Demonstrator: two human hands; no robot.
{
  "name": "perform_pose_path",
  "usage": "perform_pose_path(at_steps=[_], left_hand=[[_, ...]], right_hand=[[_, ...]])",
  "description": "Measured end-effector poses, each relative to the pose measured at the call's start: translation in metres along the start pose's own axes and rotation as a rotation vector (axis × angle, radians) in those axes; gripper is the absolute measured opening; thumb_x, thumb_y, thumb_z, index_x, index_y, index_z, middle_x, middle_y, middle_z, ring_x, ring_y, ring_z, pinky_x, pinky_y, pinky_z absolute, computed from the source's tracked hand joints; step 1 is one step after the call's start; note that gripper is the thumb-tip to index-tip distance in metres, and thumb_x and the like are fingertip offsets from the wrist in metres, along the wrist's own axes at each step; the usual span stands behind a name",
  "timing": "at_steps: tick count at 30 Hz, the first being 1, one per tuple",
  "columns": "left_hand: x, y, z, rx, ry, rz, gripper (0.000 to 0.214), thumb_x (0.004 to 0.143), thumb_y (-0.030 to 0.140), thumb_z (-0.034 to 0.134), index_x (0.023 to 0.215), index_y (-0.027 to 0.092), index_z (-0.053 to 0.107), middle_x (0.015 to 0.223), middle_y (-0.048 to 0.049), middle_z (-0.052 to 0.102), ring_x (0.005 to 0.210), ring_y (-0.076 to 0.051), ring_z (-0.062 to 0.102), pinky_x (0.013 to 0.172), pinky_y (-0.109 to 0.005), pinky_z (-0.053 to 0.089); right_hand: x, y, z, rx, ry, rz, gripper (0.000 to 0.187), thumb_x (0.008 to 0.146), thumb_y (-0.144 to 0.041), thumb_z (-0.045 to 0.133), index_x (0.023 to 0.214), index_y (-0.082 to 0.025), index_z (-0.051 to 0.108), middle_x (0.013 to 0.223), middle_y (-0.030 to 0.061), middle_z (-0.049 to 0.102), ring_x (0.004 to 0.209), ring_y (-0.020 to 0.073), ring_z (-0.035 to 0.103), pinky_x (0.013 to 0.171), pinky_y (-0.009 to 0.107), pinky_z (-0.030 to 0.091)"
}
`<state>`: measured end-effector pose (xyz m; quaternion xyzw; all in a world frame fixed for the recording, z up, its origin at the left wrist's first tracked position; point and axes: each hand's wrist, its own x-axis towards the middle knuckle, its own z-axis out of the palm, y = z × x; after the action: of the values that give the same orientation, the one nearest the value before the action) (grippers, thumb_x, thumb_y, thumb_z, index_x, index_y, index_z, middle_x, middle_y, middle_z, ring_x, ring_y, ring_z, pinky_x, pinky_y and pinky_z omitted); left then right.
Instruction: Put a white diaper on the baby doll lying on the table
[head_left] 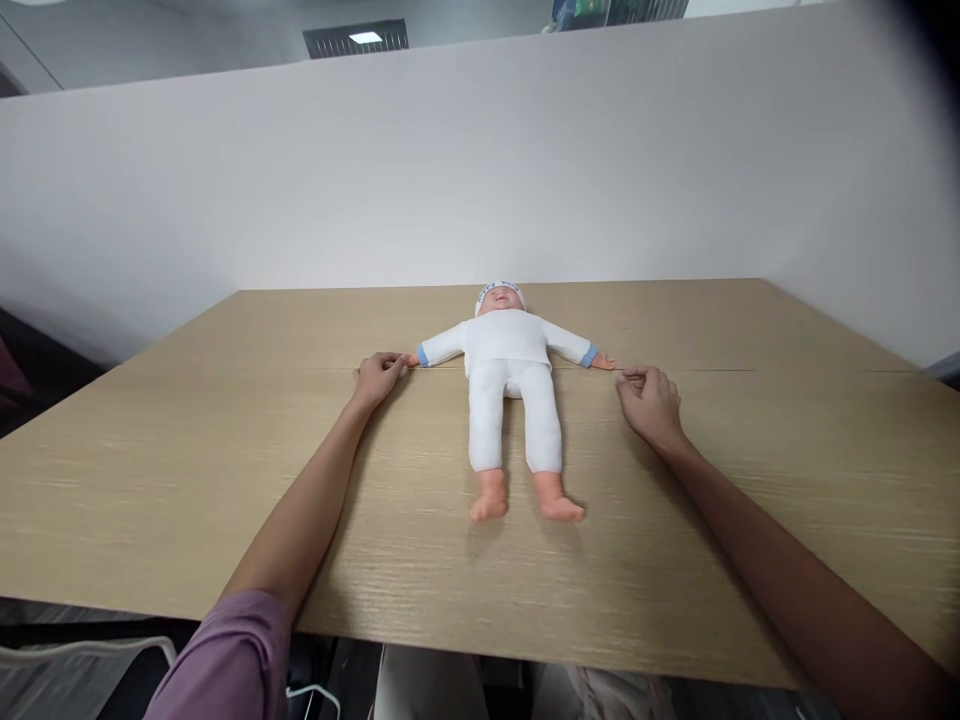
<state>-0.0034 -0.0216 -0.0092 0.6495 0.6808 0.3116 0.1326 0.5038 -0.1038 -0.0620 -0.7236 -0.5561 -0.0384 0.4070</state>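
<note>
A baby doll lies on its back on the wooden table, arms spread wide and bare feet toward me. It wears a white top and trousers with blue cuffs and a white cap with dark lettering. My left hand is closed at the doll's hand on the left side, fingertips pinched on it. Near the doll's other hand, a small gap away, my right hand rests on the table with fingers curled in. Nothing shows between those fingers.
The wooden table has a thin seam running across it, level with the doll's hands. A white partition stands behind the table and continues along the right. My legs and a pale cable show below the front edge.
</note>
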Motion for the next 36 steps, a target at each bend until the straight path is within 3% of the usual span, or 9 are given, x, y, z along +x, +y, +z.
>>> perform_pose_path(at_steps=[6,12,17,20,26,29,31,34,36], left_hand=[[0.001,-0.001,0.004,0.029,0.029,0.009,0.041,0.095,0.055,0.054,0.105,0.025,0.08,0.107,-0.0098,0.079,0.113,-0.033,0.065,0.105,-0.05,0.038],[-0.007,0.004,0.006,0.029,0.117,0.115,0.048,0.096,0.054,0.054,0.133,0.027,0.066,0.133,-0.011,0.069,0.123,-0.033,0.059,0.107,-0.049,0.039],[-0.012,0.006,0.008,0.159,0.136,0.353,0.062,0.089,0.059,0.067,0.141,0.026,0.06,0.141,-0.012,0.064,0.129,-0.037,0.052,0.107,-0.049,0.038],[-0.009,0.005,0.01,0.22,0.068,0.394,0.052,0.092,0.056,0.064,0.136,0.027,0.064,0.134,-0.0109,0.068,0.126,-0.036,0.052,0.104,-0.047,0.038],[-0.007,0.005,0.01,0.191,0.048,0.327,0.044,0.091,0.049,0.065,0.127,0.025,0.068,0.127,-0.0107,0.072,0.122,-0.035,0.055,0.104,-0.045,0.036],[-0.01,0.008,0.005,0.118,0.055,0.227,0.04,0.086,0.046,0.069,0.12,0.026,0.072,0.125,-0.0082,0.074,0.123,-0.034,0.056,0.108,-0.044,0.035],[-0.011,0.01,0.0,0.058,0.064,0.136,0.033,0.089,0.044,0.062,0.114,0.026,0.075,0.119,-0.0061,0.076,0.116,-0.03,0.061,0.107,-0.042,0.038],[-0.011,0.01,-0.005,0.023,0.075,0.049,0.04,0.098,0.047,0.046,0.111,0.024,0.076,0.112,-0.0057,0.078,0.103,-0.026,0.067,0.098,-0.039,0.044],[-0.01,0.01,-0.006,0.021,0.07,0.013,0.043,0.098,0.051,0.045,0.107,0.024,0.077,0.107,-0.0059,0.079,0.101,-0.027,0.068,0.094,-0.038,0.045]], right_hand=[[0.001,0.0,-0.001,-0.016,-0.006,-0.103,0.033,0.092,-0.043,0.053,0.114,-0.021,0.065,0.109,0.015,0.071,0.103,0.0328,0.061,0.097,0.049,0.044],[0.015,0.001,0.003,-0.086,-0.046,-0.234,0.053,0.094,-0.044,0.055,0.137,-0.015,0.062,0.131,0.0205,0.067,0.118,0.0369,0.057,0.1,0.051,0.044],[0.034,-0.001,0.005,-0.091,-0.109,-0.278,0.048,0.097,-0.045,0.053,0.131,-0.016,0.07,0.127,0.0175,0.071,0.114,0.0351,0.061,0.096,0.047,0.046],[0.038,-0.002,0.005,-0.087,-0.132,-0.27,0.043,0.098,-0.048,0.052,0.123,-0.021,0.075,0.122,0.0141,0.075,0.108,0.0338,0.063,0.091,0.046,0.046],[0.039,0.0,0.005,-0.06,-0.144,-0.236,0.041,0.095,-0.049,0.056,0.116,-0.022,0.078,0.12,0.0128,0.077,0.106,0.0337,0.064,0.089,0.046,0.046],[0.04,0.001,0.007,-0.048,-0.146,-0.223,0.04,0.094,-0.049,0.056,0.115,-0.022,0.078,0.119,0.0129,0.076,0.107,0.0334,0.063,0.091,0.046,0.046],[0.04,0.002,0.008,-0.046,-0.142,-0.215,0.04,0.094,-0.049,0.056,0.115,-0.022,0.078,0.118,0.0134,0.076,0.107,0.0331,0.063,0.091,0.046,0.046],[0.041,0.004,0.011,-0.039,-0.141,-0.219,0.04,0.094,-0.049,0.057,0.114,-0.021,0.077,0.117,0.0143,0.075,0.106,0.0323,0.063,0.092,0.046,0.046],[0.041,0.006,0.012,-0.037,-0.14,-0.218,0.04,0.094,-0.049,0.057,0.114,-0.02,0.077,0.117,0.0145,0.074,0.107,0.032,0.062,0.092,0.046,0.046]])
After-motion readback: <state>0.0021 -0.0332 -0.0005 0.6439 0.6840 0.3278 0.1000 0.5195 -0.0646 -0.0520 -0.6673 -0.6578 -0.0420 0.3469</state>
